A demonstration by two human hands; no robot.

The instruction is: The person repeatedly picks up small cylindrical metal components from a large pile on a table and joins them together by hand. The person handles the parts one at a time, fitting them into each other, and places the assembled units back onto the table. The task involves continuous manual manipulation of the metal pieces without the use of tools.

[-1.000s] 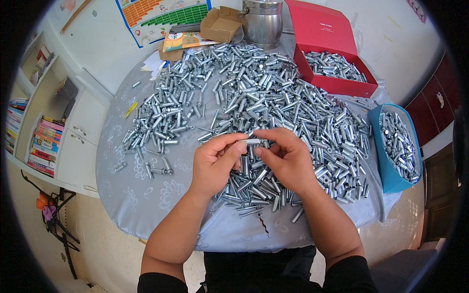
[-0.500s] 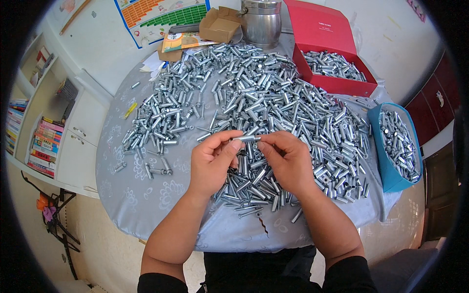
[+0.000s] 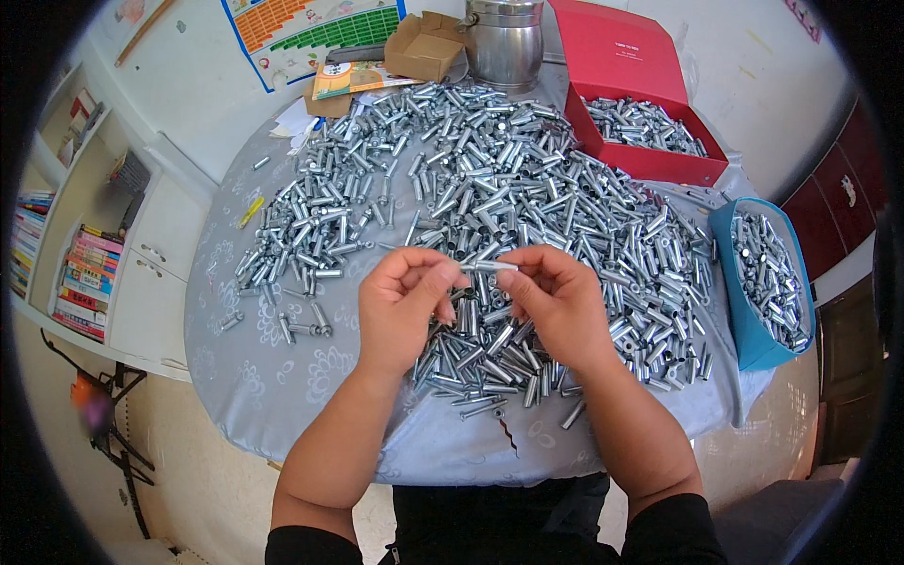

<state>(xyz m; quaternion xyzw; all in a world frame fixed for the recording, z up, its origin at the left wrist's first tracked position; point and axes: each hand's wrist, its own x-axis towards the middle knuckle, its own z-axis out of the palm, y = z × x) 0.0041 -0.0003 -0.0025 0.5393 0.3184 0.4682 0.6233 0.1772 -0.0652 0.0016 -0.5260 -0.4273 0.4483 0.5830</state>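
My left hand point(image 3: 403, 306) and my right hand point(image 3: 556, 299) meet above the near part of a big heap of small silver metal sleeves and bolts point(image 3: 490, 198) on a round table. Between the fingertips of both hands I hold one short silver metal piece point(image 3: 485, 267), lying level. The left fingers pinch its left end, the right fingers its right end. More loose metal pieces lie directly under both hands.
The table has a grey flowered cloth point(image 3: 282, 377). A red box point(image 3: 650, 141) with metal pieces stands at the back right, a blue box point(image 3: 767, 282) of them at the right edge. A steel pot point(image 3: 504, 42), a cardboard box point(image 3: 424, 52) and booklets are at the back. White shelves point(image 3: 85, 235) stand left.
Both hands stayed over the same spot of the heap. The fingers shifted slightly on the small metal piece held between them.
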